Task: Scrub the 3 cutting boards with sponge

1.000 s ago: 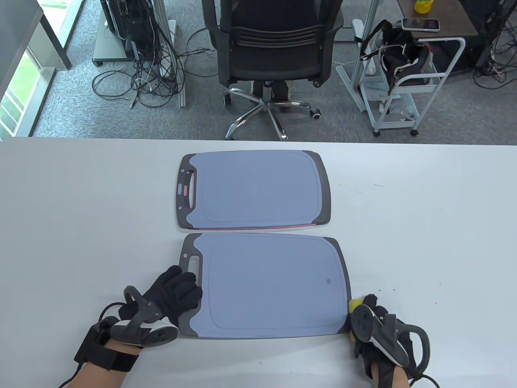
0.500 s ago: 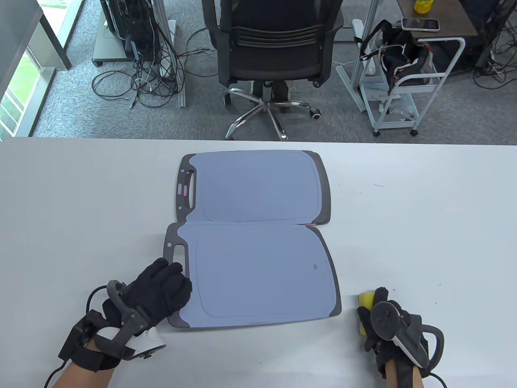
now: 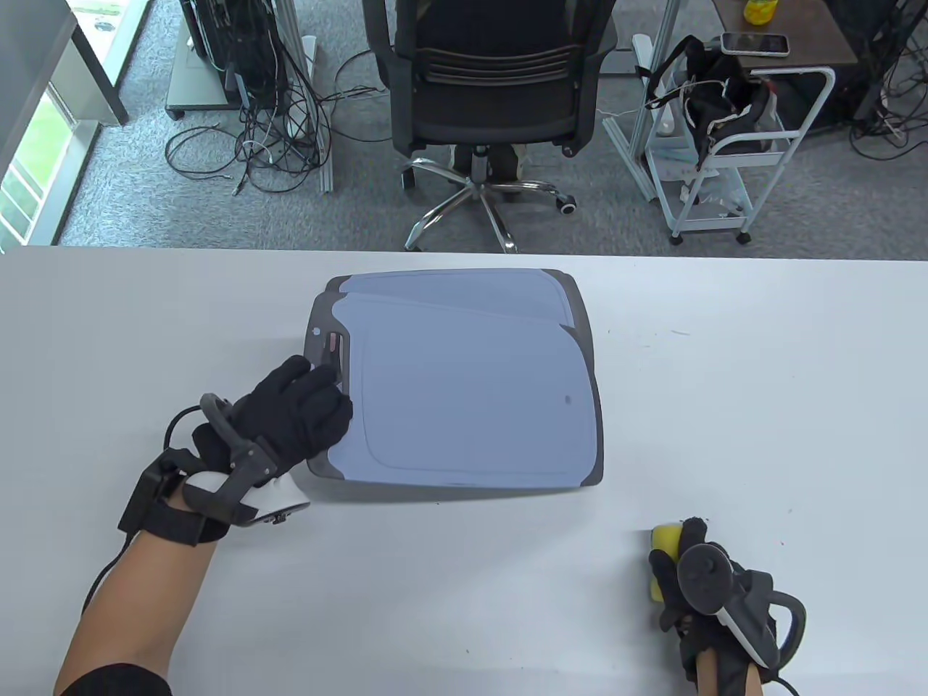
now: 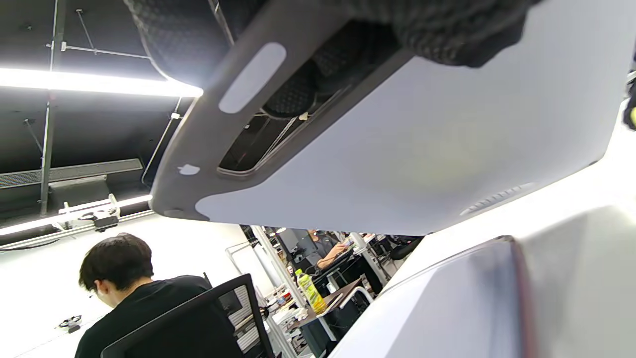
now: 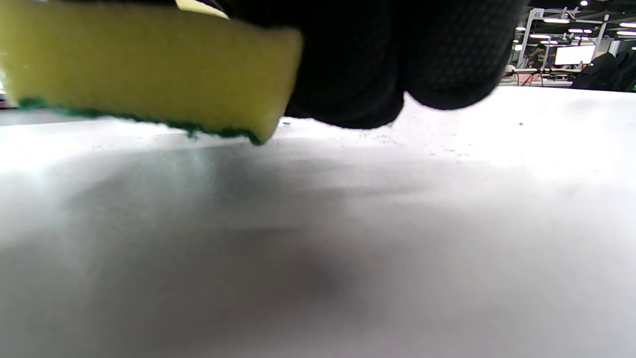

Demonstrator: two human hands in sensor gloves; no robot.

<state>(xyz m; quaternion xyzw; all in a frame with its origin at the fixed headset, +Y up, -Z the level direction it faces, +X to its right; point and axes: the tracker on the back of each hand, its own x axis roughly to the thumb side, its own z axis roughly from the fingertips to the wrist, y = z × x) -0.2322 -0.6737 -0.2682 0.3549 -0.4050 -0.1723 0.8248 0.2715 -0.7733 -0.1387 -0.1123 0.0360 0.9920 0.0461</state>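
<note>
Gripping board (image 3: 464, 391) handle, left hand (image 3: 290, 420); right hand (image 3: 696, 587) clutching sponge (image 3: 665, 540)

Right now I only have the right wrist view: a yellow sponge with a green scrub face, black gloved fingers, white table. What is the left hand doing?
Observer: The left hand grips the handle end of a blue-grey plastic cutting board with a dark grey rim, with fingers through the handle slot.
Operator: Is that board flat on the table?
Observer: No, it is raised off the table, over the other blue-grey board, and covers most of it.
Operator: Where is my sponge relative to them?
Observer: The yellow sponge in the right hand is apart from the boards, nearer the person and off to the right.
</note>
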